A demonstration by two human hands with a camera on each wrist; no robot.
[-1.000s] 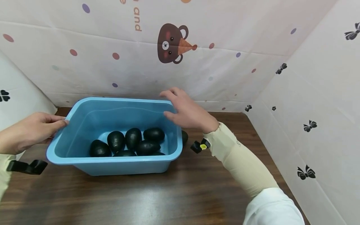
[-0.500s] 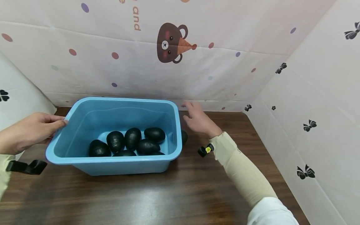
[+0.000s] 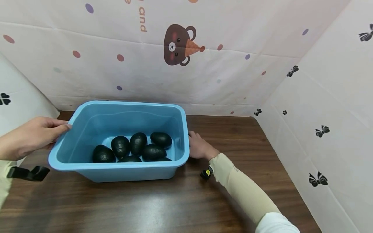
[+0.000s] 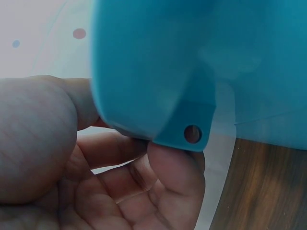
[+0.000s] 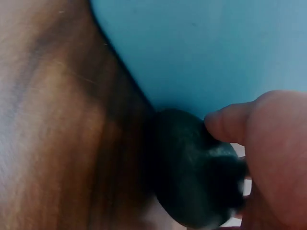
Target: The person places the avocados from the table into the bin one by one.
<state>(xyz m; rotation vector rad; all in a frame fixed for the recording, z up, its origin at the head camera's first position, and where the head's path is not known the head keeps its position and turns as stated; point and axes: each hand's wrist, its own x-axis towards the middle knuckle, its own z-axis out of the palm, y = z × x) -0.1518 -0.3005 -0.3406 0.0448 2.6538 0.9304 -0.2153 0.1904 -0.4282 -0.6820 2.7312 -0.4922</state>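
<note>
A blue plastic bin (image 3: 125, 173) stands on the table, with several dark green avocados (image 3: 120, 146) lying on its floor. My left hand (image 3: 38, 136) grips the bin's left rim, the thumb on top and curled fingers below, near a small tab with a hole (image 4: 207, 129). Outside the bin's right wall, my right hand (image 3: 200, 147) is low by the table. It holds another avocado (image 5: 184, 167) there, the thumb on one side and fingers on the far side, partly hidden. That avocado is close against the bin wall; the bin hides it in the head view.
The brown wooden table (image 3: 140, 207) extends in front of the bin and to its right. A white printed sheet (image 3: 233, 74) rises close behind the bin, and another sheet (image 3: 329, 97) bounds the right side.
My right hand has moved from above the bin's right end, out over its rim and down to the avocado beside it. My left hand keeps its grip on the rim.
</note>
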